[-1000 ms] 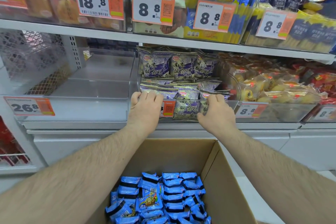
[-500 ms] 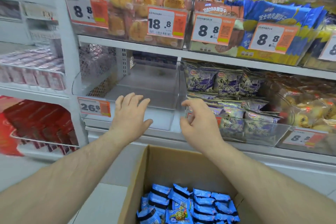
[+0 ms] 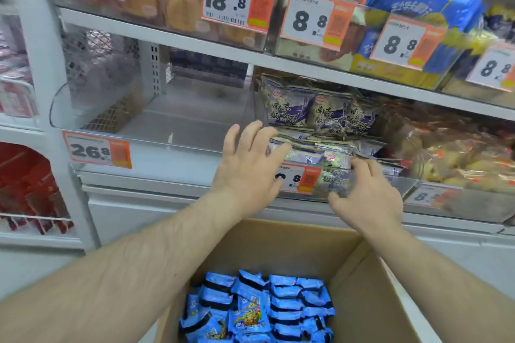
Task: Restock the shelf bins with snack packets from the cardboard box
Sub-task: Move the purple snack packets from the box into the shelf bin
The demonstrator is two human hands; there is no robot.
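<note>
Both hands have swung right since half a second ago, off the front of the clear bin and onto the neighbouring bin of purple packets. Left hand (image 3: 248,167) is spread wide, fingers straight, its fingertips at the divider between the two bins and over the left end of the purple packets (image 3: 320,131); whether they touch is unclear. Right hand (image 3: 367,195) curls its fingers over the front lip of the purple bin (image 3: 401,189), gripping it beside the orange price tag (image 3: 299,178).

Left of them stands the clear bin (image 3: 156,125), tagged 26.8, with open floor from front lip to back wall. One shelf board (image 3: 195,42) runs close above both bins, leaving a low gap over the purple stack.

Below the forearms, one cardboard box (image 3: 362,301) stands open, its far wall just under the shelf edge. Blue packets (image 3: 259,306) fill its bottom, a couple dozen showing, too overlapped to count exactly. Five price tags hang on the upper shelf's bins.
</note>
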